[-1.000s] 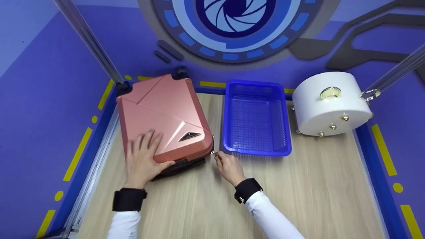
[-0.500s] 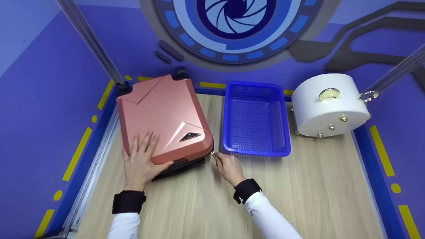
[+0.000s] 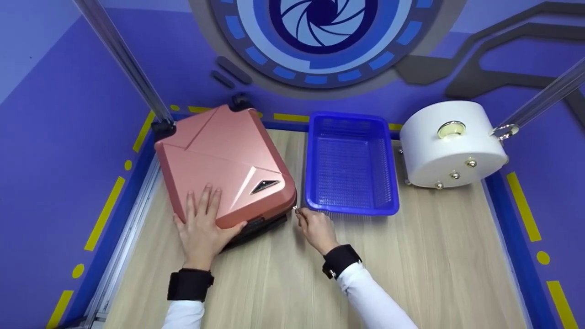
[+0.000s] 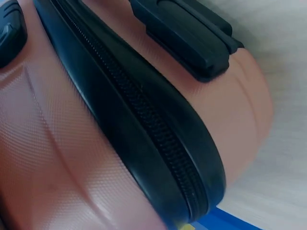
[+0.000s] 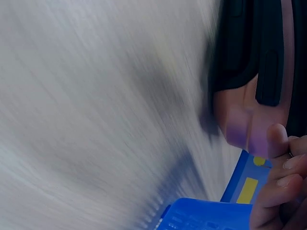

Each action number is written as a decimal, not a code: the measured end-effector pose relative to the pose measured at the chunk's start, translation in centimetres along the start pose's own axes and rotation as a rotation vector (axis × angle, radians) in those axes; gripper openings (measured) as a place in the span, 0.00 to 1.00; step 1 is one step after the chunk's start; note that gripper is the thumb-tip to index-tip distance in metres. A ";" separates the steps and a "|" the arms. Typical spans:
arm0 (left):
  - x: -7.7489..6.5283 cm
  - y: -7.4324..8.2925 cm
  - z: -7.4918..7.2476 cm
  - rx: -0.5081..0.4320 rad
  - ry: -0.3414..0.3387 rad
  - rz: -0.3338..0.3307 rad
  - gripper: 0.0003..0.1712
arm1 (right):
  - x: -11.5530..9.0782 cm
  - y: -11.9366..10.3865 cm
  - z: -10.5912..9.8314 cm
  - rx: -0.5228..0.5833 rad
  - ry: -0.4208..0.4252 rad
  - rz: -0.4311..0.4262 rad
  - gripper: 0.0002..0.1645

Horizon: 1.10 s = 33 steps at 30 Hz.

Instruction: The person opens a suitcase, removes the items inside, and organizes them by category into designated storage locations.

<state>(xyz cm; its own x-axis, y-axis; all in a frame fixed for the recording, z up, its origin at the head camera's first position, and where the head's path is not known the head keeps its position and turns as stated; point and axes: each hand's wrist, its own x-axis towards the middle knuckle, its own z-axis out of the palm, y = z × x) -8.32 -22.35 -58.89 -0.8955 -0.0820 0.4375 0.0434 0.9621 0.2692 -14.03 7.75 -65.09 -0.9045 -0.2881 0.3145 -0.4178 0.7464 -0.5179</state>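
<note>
A rose-pink hard-shell suitcase (image 3: 219, 155) lies flat at the left, its wheels toward the back wall. My left hand (image 3: 203, 228) rests with fingers spread on its near left corner, the thumb along the handle side. At the near right corner, the thumb and fingers of my right hand (image 3: 316, 228) pinch a small metal zipper pull (image 3: 295, 208). The left wrist view shows a dark zipper (image 4: 139, 105) around the shell, its teeth meshed there, and a black handle (image 4: 187, 38). My right hand's curled fingers appear beside the suitcase in the right wrist view, hiding the pull.
A blue plastic basket (image 3: 312, 160) stands just right of the suitcase, close to my right hand. Farther right sits a white drum-shaped bag (image 3: 450, 141) with gold studs. Purple walls (image 3: 59, 173) enclose the wood-look tabletop (image 3: 411, 274) at the back and sides.
The suitcase has turned slightly counterclockwise, its wheel end going left and its near end right. My left hand has shifted right with it. My right hand keeps its pinch in nearly the same spot.
</note>
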 end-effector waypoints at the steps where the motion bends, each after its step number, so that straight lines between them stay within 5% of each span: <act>1: 0.0 0.2 0.1 0.004 0.005 -0.006 0.67 | 0.0 0.0 0.0 0.001 0.005 -0.004 0.06; 15: 0.0 3.0 1.0 0.002 -0.007 -0.122 0.68 | -0.4 0.5 0.4 0.016 0.068 -0.061 0.03; 24: 0.0 5.0 1.8 0.038 0.088 -0.151 0.69 | -0.6 -0.4 0.9 0.014 0.086 -0.078 0.05; 33: 0.2 7.2 2.4 0.096 0.093 -0.219 0.67 | -0.9 -1.6 1.8 0.018 0.076 -0.111 0.05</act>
<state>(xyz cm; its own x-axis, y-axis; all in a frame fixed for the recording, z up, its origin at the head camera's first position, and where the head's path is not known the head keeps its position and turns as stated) -9.29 -14.80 -58.94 -0.8342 -0.3103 0.4558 -0.1933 0.9387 0.2853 -12.74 5.76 -65.98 -0.8437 -0.3220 0.4296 -0.5173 0.7014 -0.4904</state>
